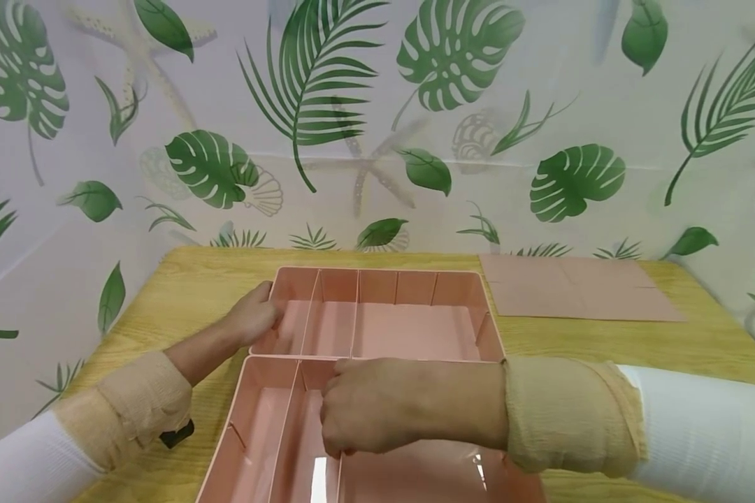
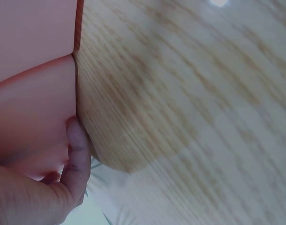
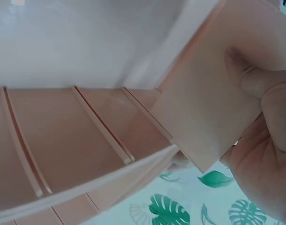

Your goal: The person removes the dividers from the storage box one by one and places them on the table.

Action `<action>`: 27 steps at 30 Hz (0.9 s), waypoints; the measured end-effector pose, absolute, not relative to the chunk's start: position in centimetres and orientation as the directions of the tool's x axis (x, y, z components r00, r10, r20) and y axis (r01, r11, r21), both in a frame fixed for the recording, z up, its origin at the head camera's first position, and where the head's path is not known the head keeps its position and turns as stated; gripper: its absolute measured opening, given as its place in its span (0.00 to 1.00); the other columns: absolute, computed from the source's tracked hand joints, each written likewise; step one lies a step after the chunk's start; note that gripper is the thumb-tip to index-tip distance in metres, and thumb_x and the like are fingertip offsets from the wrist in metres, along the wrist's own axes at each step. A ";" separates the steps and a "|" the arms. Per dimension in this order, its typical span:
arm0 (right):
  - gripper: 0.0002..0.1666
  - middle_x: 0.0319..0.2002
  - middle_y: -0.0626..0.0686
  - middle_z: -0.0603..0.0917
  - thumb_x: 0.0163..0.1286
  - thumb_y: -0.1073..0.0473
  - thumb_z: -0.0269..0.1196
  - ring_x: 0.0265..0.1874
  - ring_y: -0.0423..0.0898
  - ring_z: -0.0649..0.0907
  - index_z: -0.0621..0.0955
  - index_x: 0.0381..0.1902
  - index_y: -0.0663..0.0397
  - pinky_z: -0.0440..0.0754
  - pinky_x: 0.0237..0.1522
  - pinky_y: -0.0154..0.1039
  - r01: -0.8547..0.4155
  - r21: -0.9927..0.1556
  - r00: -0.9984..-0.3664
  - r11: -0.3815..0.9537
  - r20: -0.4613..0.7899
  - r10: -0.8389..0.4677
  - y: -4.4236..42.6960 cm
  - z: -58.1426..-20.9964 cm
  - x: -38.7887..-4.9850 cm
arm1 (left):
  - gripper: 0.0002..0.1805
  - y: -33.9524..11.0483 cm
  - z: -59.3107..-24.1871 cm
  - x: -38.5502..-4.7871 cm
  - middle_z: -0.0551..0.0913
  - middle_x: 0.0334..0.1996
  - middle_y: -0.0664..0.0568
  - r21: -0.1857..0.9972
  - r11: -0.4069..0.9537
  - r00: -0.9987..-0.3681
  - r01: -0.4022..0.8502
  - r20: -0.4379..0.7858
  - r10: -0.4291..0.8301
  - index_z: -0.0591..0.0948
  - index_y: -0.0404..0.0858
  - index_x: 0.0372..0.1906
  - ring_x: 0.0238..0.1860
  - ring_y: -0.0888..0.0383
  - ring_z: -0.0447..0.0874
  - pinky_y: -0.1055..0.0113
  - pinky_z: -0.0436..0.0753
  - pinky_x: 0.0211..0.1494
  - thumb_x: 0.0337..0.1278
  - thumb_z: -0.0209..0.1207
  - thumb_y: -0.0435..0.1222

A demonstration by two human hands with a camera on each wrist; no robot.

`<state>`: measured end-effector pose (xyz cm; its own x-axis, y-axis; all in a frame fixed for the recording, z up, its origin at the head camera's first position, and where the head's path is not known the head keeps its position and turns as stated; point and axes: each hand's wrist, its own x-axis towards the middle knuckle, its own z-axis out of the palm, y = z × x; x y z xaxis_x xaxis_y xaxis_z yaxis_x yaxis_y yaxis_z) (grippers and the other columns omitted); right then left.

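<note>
Right hand (image 1: 365,405) is over the near tray (image 1: 261,443), pinching a flat pink divider (image 3: 203,105): thumb flat on one face, fingers behind, mostly hidden. Divider is at the ribbed wall of that tray; can't tell if its edge is seated in a slot. Left hand (image 1: 256,316) grips the 9 o'clock wall of the far tray (image 1: 415,328), fingers curled at the edge; can't see how they all lie.

Handling guess: divider looks light, thin, stiff plastic, a bit slick. Likely flexes or cracks if forced crooked. Best held by the top edge near the middle, square to the ribs. Trays look light too, so likely to slide; hold by a side wall near a corner.

Containers: far tray sits at 12 o'clock of the near one, rims about touching. It has two dividers running 12 to 6, on its 9 o'clock side. Near tray has a similar one, left of the right hand. Flat pink sheet (image 1: 579,286) lies on the tabletop (image 1: 635,342) at 2 o'clock.
</note>
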<state>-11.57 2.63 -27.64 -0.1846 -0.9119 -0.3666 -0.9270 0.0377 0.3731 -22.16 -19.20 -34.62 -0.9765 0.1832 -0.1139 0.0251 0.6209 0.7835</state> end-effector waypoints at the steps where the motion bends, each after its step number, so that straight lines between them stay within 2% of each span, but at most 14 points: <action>1: 0.08 0.40 0.25 0.84 0.66 0.42 0.61 0.44 0.30 0.80 0.86 0.38 0.15 0.69 0.41 0.31 -0.932 0.362 -0.180 0.038 -0.368 -0.912 2.7 -27.4 -11.6 | 0.31 -19.2 -34.7 -22.2 0.74 0.43 0.35 0.784 0.620 -0.977 0.026 -0.112 0.183 0.66 0.22 0.59 0.43 0.43 0.74 0.58 0.74 0.47 0.42 0.46 0.28; 6: 0.10 0.40 0.27 0.85 0.66 0.48 0.63 0.41 0.31 0.80 0.87 0.40 0.20 0.68 0.39 0.31 -0.957 0.289 -0.146 0.039 -0.358 -0.922 3.3 -25.8 -11.7 | 0.28 -19.0 -34.9 -22.1 0.74 0.39 0.37 0.790 0.612 -0.974 0.027 -0.116 0.193 0.67 0.22 0.56 0.41 0.44 0.74 0.59 0.74 0.45 0.43 0.46 0.28; 9: 0.11 0.39 0.28 0.85 0.66 0.51 0.64 0.42 0.31 0.81 0.87 0.41 0.23 0.70 0.40 0.31 -0.965 0.259 -0.135 0.046 -0.335 -0.933 3.8 -24.7 -11.8 | 0.31 -19.0 -34.9 -22.1 0.75 0.44 0.35 0.786 0.618 -0.973 0.029 -0.119 0.196 0.66 0.22 0.59 0.46 0.42 0.74 0.57 0.74 0.50 0.43 0.46 0.28; 13: 0.09 0.38 0.29 0.84 0.67 0.52 0.64 0.44 0.32 0.81 0.87 0.38 0.25 0.72 0.42 0.31 -0.969 0.242 -0.124 0.053 -0.291 -0.949 4.6 -23.3 -11.9 | 0.33 -19.1 -34.9 -22.1 0.73 0.48 0.33 0.781 0.623 -0.974 0.032 -0.115 0.194 0.65 0.22 0.61 0.48 0.41 0.72 0.56 0.73 0.50 0.43 0.46 0.28; 16: 0.08 0.32 0.31 0.83 0.68 0.54 0.63 0.36 0.35 0.78 0.83 0.30 0.31 0.72 0.37 0.31 -0.965 0.258 -0.098 0.040 -0.220 -0.971 5.2 -22.7 -12.1 | 0.31 -19.2 -34.8 -22.0 0.73 0.44 0.34 0.778 0.627 -0.975 0.036 -0.109 0.192 0.65 0.21 0.59 0.44 0.42 0.73 0.58 0.73 0.44 0.43 0.47 0.28; 19: 0.08 0.30 0.34 0.82 0.69 0.56 0.61 0.28 0.39 0.72 0.81 0.30 0.35 0.70 0.33 0.33 -0.955 0.294 -0.086 0.046 -0.124 -0.989 6.0 -22.3 -12.5 | 0.30 -19.3 -34.7 -22.0 0.73 0.42 0.36 0.780 0.624 -0.976 0.045 -0.100 0.195 0.66 0.21 0.58 0.42 0.44 0.73 0.61 0.73 0.41 0.44 0.47 0.28; 23: 0.10 0.33 0.37 0.84 0.68 0.60 0.61 0.29 0.41 0.74 0.84 0.39 0.36 0.75 0.36 0.35 -0.937 0.329 -0.132 0.119 -0.018 -0.991 7.5 -22.2 -13.8 | 0.28 -19.2 -34.7 -22.1 0.73 0.41 0.37 0.784 0.619 -0.976 0.047 -0.095 0.194 0.66 0.22 0.56 0.42 0.45 0.73 0.62 0.72 0.40 0.45 0.47 0.29; 27: 0.11 0.32 0.40 0.85 0.65 0.65 0.62 0.34 0.43 0.79 0.84 0.36 0.40 0.79 0.39 0.38 -0.921 0.321 -0.219 0.219 0.036 -0.975 9.2 -22.6 -15.4 | 0.26 -19.1 -34.7 -22.2 0.73 0.39 0.39 0.786 0.616 -0.976 0.039 -0.102 0.192 0.67 0.23 0.55 0.41 0.46 0.72 0.62 0.72 0.40 0.45 0.46 0.29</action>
<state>-15.43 9.21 -22.62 -0.2195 -0.9749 0.0363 -0.9213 0.2194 0.3210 -22.17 -19.06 -34.72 -0.9760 0.1923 -0.1019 0.0393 0.6165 0.7864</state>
